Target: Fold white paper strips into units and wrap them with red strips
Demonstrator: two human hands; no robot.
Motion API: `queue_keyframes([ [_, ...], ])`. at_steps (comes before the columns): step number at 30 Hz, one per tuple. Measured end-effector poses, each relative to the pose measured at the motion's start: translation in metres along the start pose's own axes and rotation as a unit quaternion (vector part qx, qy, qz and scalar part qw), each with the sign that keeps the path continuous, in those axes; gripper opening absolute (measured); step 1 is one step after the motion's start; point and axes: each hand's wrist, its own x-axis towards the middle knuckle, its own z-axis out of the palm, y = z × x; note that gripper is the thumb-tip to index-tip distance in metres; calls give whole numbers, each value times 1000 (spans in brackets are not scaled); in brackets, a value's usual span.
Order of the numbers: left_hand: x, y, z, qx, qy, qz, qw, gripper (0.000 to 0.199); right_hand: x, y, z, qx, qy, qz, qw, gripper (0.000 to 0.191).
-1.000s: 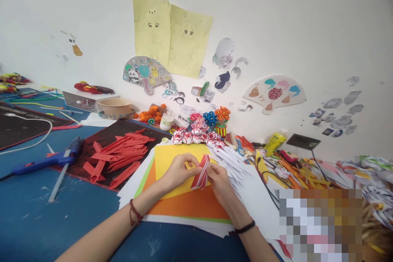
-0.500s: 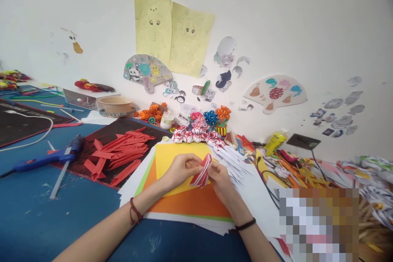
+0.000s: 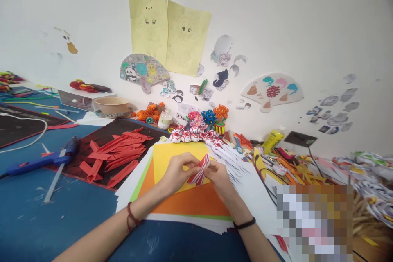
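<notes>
Between my two hands is a small red-and-white piece of folded paper (image 3: 199,175), its layered edges showing as stripes. My left hand (image 3: 181,171) pinches it from the left with thumb and forefinger. My right hand (image 3: 218,175) grips its right side near the top, and some of those fingers are hidden behind the paper. Both hands are above a stack of yellow paper (image 3: 164,159) and orange paper (image 3: 190,202), with white sheets (image 3: 123,200) underneath. Just beyond stand finished-looking red-and-white folded paper pieces (image 3: 193,135).
Many red folded strips (image 3: 123,151) lie on a dark mat at left, beside a blue glue gun (image 3: 58,157). A bowl (image 3: 112,107), a yellow bottle (image 3: 273,139) and paper flowers (image 3: 208,118) stand along the wall. Loose paper pieces (image 3: 301,168) pile up at right.
The folded paper has turned slightly between my fingers, showing more plain red at its top. The whole view has shifted a little, so the surroundings appear further left.
</notes>
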Motion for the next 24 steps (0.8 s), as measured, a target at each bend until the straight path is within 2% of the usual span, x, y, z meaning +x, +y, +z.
queue_keyframes([
  [4, -1, 1, 0, 14, -4, -9, 1000, 14, 0, -1, -1, -8, 0, -14, 1000, 29],
  [10, 0, 10, -8, -10, -71, -33, 997, 17, 0, -1, -1, -5, -7, 14, 1000, 36],
  [18, 2, 5, -11, -100, -117, -72, 985, 22, -2, -1, -1, 9, -22, 21, 999, 33],
  [24, 1, 8, -10, -87, -98, -57, 990, 23, -2, 1, 0, 14, -11, 29, 999, 38],
])
